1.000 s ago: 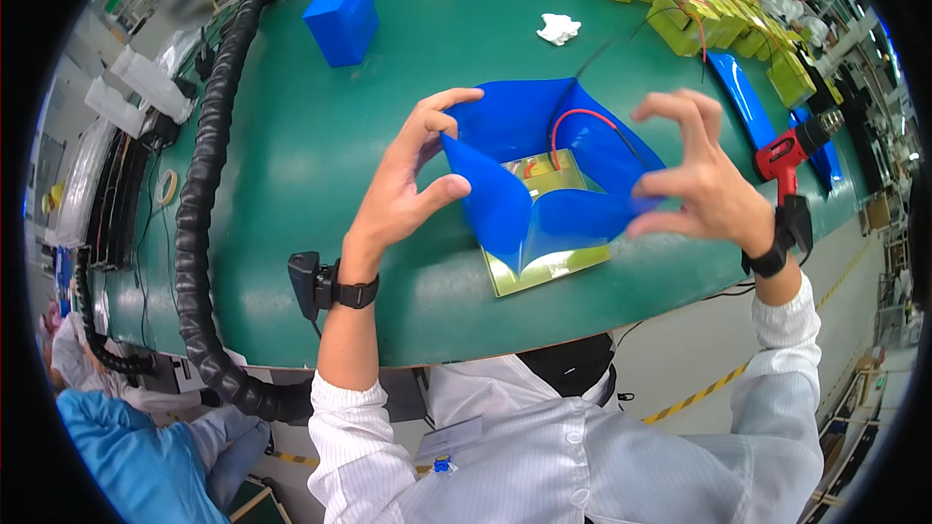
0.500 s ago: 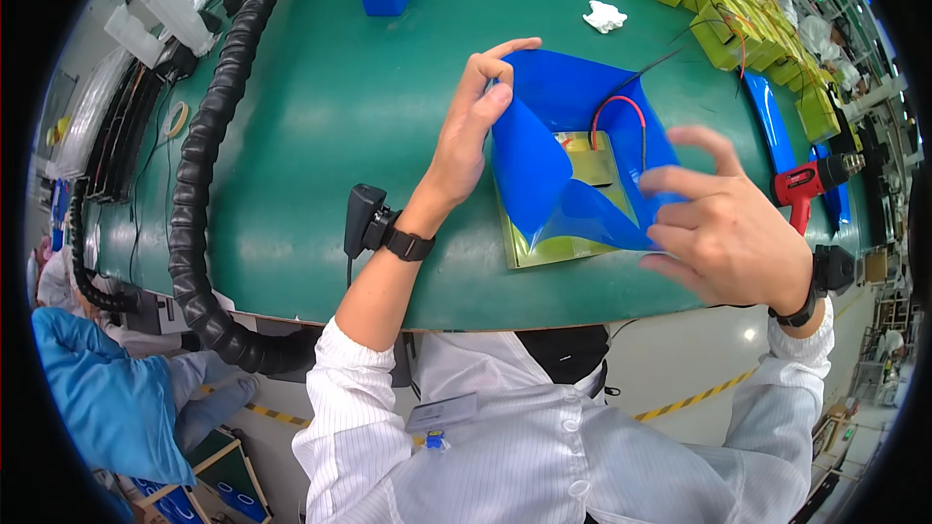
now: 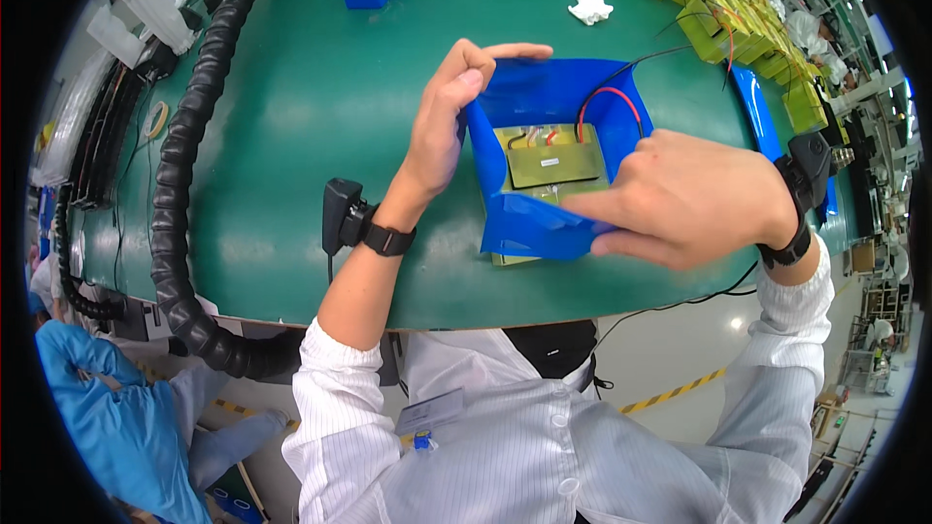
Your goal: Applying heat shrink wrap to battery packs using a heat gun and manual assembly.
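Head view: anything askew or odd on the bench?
Only a crumpled white scrap lying loose on the green bench. The blue wrap is partly folded around the yellow-green pack, held by the left hand and right hand.

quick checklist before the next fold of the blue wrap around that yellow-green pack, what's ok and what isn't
1. Left hand holds up the left flap of the blue wrap: ok.
2. Right hand presses the near flap down over the pack's front edge: ok.
3. Yellow-green pack sits inside the wrap, flat on the green table: ok.
4. Red wire loops over the pack near the far right flap, where a fold may catch it: not ok.
5. Black wire runs out over the far edge of the wrap: not ok.
6. Near flap lies smooth under the fingers: cannot tell.
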`<act>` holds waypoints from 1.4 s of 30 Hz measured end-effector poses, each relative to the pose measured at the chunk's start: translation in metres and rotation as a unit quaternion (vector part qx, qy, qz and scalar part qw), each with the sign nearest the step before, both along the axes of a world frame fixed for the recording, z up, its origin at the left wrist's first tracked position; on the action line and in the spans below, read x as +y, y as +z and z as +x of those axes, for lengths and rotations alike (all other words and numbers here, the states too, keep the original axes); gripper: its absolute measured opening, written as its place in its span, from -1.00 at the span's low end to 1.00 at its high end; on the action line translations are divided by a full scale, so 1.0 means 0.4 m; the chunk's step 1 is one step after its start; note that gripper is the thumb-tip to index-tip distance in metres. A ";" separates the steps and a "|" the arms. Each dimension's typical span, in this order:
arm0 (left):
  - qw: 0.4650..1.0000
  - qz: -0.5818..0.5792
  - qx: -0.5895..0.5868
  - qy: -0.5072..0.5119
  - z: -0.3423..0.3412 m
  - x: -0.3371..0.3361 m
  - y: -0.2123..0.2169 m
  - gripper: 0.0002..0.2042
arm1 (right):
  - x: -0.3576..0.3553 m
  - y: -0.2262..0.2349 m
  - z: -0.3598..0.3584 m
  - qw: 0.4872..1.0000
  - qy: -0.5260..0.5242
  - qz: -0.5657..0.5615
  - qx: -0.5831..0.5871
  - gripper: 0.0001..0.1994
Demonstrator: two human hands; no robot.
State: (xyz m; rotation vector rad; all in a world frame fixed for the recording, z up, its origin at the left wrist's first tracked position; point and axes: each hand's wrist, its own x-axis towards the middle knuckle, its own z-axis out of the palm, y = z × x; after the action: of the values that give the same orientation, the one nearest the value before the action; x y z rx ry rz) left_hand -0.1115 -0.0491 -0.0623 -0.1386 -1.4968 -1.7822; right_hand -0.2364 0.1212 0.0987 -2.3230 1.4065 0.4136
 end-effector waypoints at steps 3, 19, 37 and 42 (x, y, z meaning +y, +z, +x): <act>1.000 0.005 -0.008 0.007 -0.002 0.003 0.002 -0.77 | 0.010 -0.006 0.023 1.000 0.011 -0.007 0.007 -0.70; 0.996 -0.081 -0.023 0.026 0.035 0.043 -0.039 -0.70 | 0.062 -0.044 0.044 0.994 0.060 -0.060 0.062 -0.85; 0.983 -0.088 -0.106 0.123 0.056 0.135 -0.040 -0.58 | 0.162 -0.174 -0.039 0.977 -0.072 -0.197 -0.041 -0.72; 0.988 -0.002 -0.098 0.117 0.072 0.129 -0.074 -0.52 | 0.127 -0.229 -0.014 0.955 -0.055 -0.288 -0.035 -0.65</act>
State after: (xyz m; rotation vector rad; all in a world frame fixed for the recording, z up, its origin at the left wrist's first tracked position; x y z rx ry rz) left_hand -0.0825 0.0026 -0.0920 0.2092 -1.5829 -1.6394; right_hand -0.2421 0.1721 0.0071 -2.6383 1.7926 -0.1386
